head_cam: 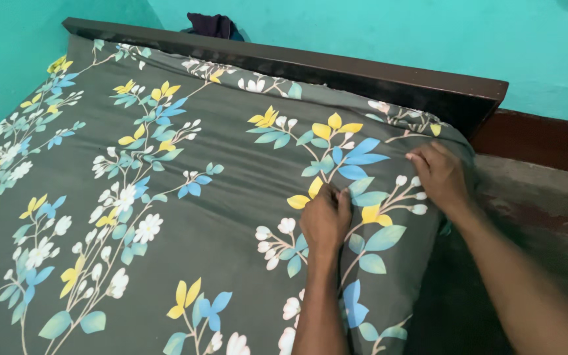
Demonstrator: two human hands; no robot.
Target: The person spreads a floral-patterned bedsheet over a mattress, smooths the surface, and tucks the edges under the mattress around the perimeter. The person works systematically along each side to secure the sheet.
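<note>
My left hand [325, 217] pinches the floral bedsheet [185, 197] closed; my right hand [438, 176] presses flat, fingers loosely spread, near the bed's corner.

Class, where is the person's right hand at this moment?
In the head view, the right hand rests on the bedsheet at the bed's right edge, near the headboard corner.

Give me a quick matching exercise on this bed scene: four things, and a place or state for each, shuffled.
1. left hand
2. right hand
3. headboard
4. dark cloth

A. lying behind the bed's top edge
B. pinching the floral bedsheet on top of the bed
C. dark wood along the turquoise wall
D. pressing the sheet at the bed's corner

Pairs: 1-B, 2-D, 3-C, 4-A
</note>
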